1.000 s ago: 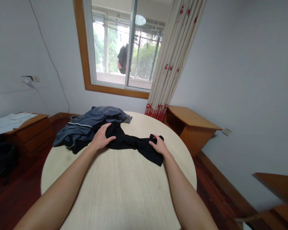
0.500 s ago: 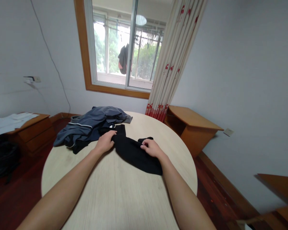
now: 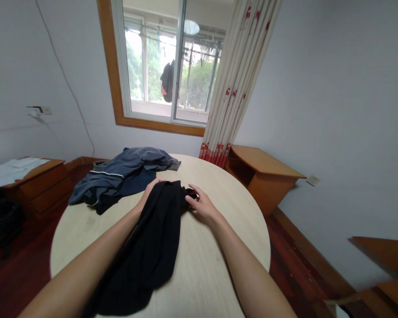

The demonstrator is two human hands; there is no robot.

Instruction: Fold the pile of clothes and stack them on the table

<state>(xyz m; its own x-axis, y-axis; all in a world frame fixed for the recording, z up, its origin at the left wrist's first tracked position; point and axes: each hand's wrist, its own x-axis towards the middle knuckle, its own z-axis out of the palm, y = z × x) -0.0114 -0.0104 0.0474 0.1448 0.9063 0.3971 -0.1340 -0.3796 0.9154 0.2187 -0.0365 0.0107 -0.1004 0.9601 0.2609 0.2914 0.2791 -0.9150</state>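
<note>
Reading the head view as a dial laid on the round surface (image 3: 205, 265), with twelve toward the window (image 3: 177, 84), I record the following. The black garment (image 3: 159, 238) runs from just about twelve, where its upper part is bunched and folded over, down to seven, where its lower end reaches the bottom of the view. It drapes in front of my left forearm and covers part of it.

My left hand (image 3: 148, 193) is at eleven to twelve, tucked behind the upper fold of the garment. Its fingers are mostly hidden by the cloth, so I cannot tell how far they are open or whether they have a grip. My right hand (image 3: 202, 204) is at one, partly open; the fingers curve loosely with the thumb standing apart from them, at the garment's bunched upper end.

At ten to eleven on the surface I find a crumpled heap of clothes (image 3: 132, 165), grey-blue and navy with white piping, near the left hand. Off the surface I note a patterned curtain (image 3: 232, 84) beyond one, an open-fronted wooden cabinet (image 3: 268, 161) at two, and a drawer unit (image 3: 43, 190) at ten, bearing a pale cloth (image 3: 15, 170).
</note>
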